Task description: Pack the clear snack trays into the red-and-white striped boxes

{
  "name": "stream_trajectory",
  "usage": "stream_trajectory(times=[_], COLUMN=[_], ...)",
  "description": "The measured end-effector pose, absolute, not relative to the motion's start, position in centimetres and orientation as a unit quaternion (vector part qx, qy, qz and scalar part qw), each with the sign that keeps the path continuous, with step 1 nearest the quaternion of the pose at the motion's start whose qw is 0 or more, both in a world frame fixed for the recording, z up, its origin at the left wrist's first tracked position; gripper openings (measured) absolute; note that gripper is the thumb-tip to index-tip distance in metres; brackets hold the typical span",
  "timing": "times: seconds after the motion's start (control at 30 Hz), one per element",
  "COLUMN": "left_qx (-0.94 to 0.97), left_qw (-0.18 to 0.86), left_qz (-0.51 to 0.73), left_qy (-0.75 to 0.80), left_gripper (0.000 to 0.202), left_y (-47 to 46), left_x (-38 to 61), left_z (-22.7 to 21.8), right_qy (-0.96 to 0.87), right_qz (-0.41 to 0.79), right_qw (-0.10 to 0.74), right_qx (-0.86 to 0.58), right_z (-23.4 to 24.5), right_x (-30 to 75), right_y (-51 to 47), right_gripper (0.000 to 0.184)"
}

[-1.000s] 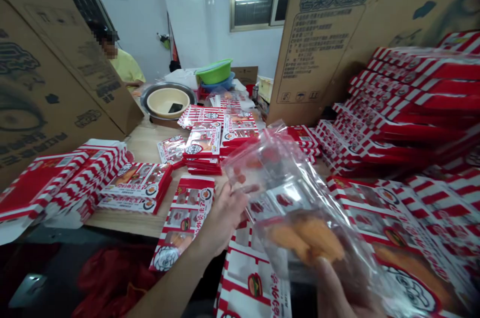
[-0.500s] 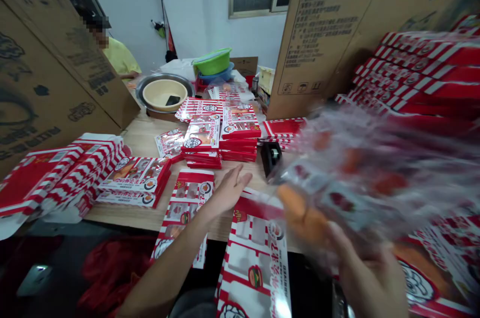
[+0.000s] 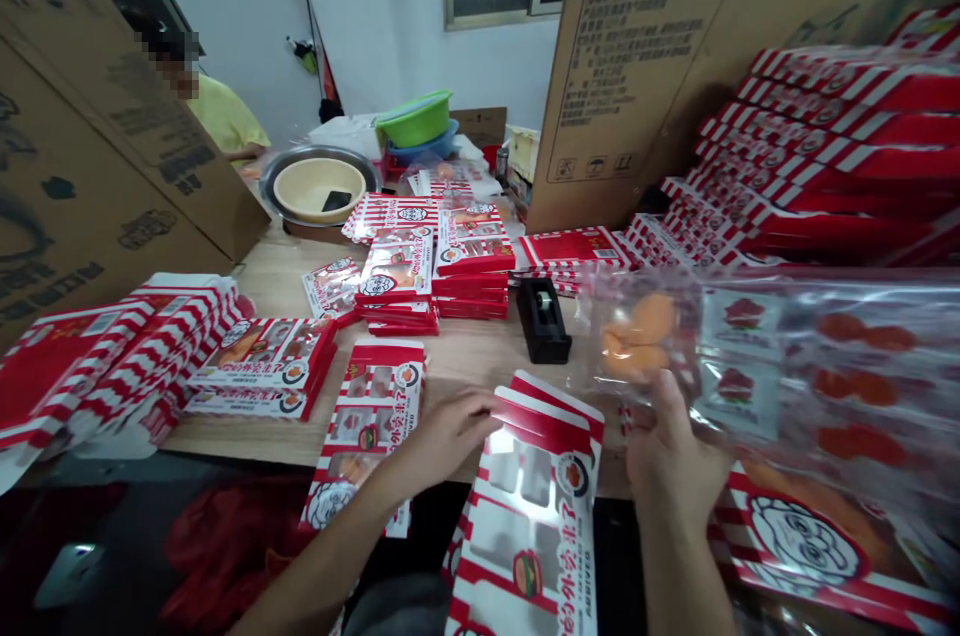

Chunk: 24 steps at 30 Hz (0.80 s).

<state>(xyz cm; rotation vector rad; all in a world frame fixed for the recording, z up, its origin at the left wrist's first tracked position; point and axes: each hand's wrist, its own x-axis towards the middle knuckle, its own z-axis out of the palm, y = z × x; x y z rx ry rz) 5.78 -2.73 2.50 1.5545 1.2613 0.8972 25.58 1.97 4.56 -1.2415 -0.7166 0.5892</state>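
Where the hands work: wooden table (image 3: 465, 366); red-and-white carton blanks (image 3: 525, 516) lying on it;
Left hand (image 3: 442, 436): fingers loosely spread, resting on a carton blank;
Right hand (image 3: 675, 446): fingers curled, gripping a clear plastic bag (image 3: 795, 366) of orange pastries (image 3: 637, 336), held above the table, right of a black tape dispenser (image 3: 544, 321).

Left hand (image 3: 442, 436) now seemingly touching box blank (image 3: 532, 516); bag (image 3: 780, 366) level.
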Motion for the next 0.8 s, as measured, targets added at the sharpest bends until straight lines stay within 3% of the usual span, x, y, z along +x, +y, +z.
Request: stream_trajectory(times=[0.1, 0.2, 0.3, 0.37, 0.47, 0.6, 0.73, 0.8], left_qx=[0.617, 0.535, 0.464, 0.458, 0.450, 0.421, 0.501, 0.567], left_qw=[0.445, 0.530, 0.660, 0.682, 0.653, 0.599, 0.561, 0.543], left_qz=[0.375, 0.423, 0.412, 0.395, 0.423, 0.516, 0.465, 0.427], left_qy=[0.530, 0.504, 0.423, 0.412, 0.438, 0.445, 0.468, 0.449], left_gripper=[0.018, 0.047, 0.038, 0.031, 0.030, 0.038, 0.032, 0.036], left_y=[-3.9, -4.5, -4.5, -4.4, -4.6, -5.1, -5.0, -4.7], left_x=[6.1, 5.7, 5.2, 5.0, 5.0, 5.6, 5.9, 5.9], left_z=[1.9, 2.6, 3.9, 4.3, 4.0, 3.1, 3.8, 4.7], right_qy=[-0.325, -0.322, -0.283, -0.258, -0.276, -0.315, -0.371, -0.422], right_qz=[0.259, 0.305, 0.462, 0.585, 0.684, 0.677, 0.667, 0.640], right_qw=[0.714, 0.708, 0.670, 0.593, 0.473, 0.442, 0.358, 0.366], right_qx=[-0.564, -0.549, -0.507, -0.490, -0.481, -0.498, -0.538, -0.527], right_z=[4.4, 4.2, 4.5, 5.0, 5.6, 5.9, 6.5, 7.4], right_x=[25.8, 25.9, 25.9, 26.2, 27.4, 29.5, 30.2, 29.7], right_y=[2.2, 2.2, 1.7, 1.0, -0.2, -1.2, -1.6, -1.3], right_gripper=[0.042, 0.043, 0.047, 0.046, 0.039, 0.036, 0.041, 0.049])
